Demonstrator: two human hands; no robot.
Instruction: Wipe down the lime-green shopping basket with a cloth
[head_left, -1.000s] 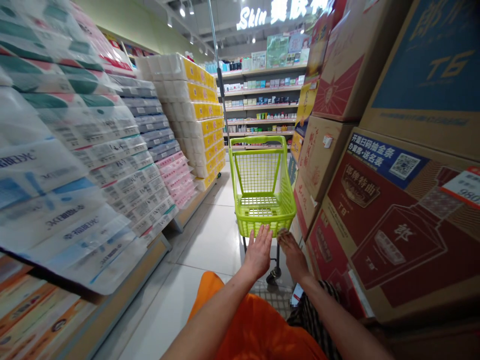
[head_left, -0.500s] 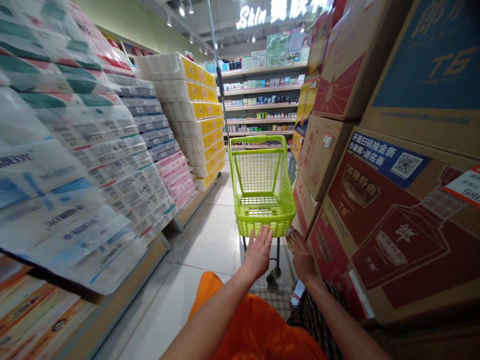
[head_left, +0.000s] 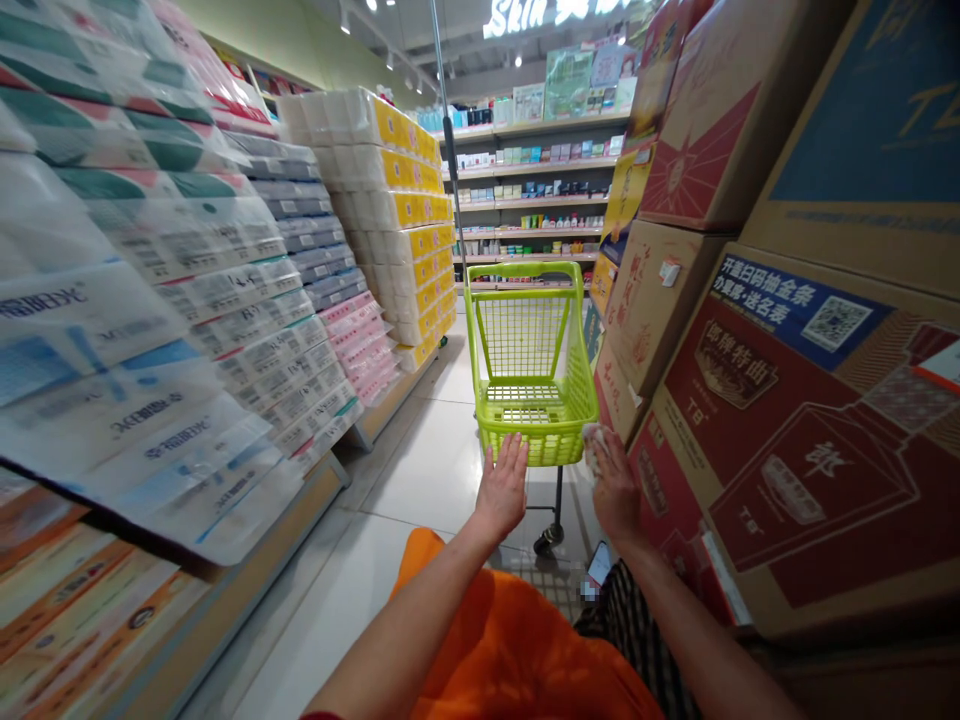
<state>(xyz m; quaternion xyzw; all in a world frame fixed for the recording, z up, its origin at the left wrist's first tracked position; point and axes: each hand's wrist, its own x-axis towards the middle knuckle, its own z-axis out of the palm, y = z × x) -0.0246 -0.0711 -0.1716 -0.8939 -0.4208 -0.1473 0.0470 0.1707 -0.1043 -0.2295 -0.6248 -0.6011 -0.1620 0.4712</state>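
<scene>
Bare left hand (head_left: 502, 487) open, fingers (head_left: 511, 452) spread wide, tips at the low rear edge of a lime-green basket (head_left: 525, 405), contact impossible to tell from this angle; right hand (head_left: 616, 488) curled narrow on a white wad (head_left: 592, 447), cloth or tissue, too small to tell, pressed between fingertips and the near corner of the basket's right side, right beside a red carton (head_left: 679, 500). Wad up and to the left of the right fingertips, so right hand nearer to it by far; basket straight ahead of both hands, long axis running forward down the aisle, rear edge closest, both hands about equally near it. Basket empty, on a wheeled frame with a castor (head_left: 547, 540) on pale floor tiles (head_left: 420, 470), a thin pole (head_left: 448, 130) rising just behind it. Below the right wrist, a phone (head_left: 598, 565), partly blurred; an orange garment (head_left: 510, 640) across the lap, striped fabric (head_left: 630, 640) beside it. To the left, stacked tissue packs (head_left: 135, 270) and yellow-banded rolls (head_left: 397, 200) — to the right, liquor cartons (head_left: 795, 440); shelves of boxed goods (head_left: 532, 190) at the far end.
</scene>
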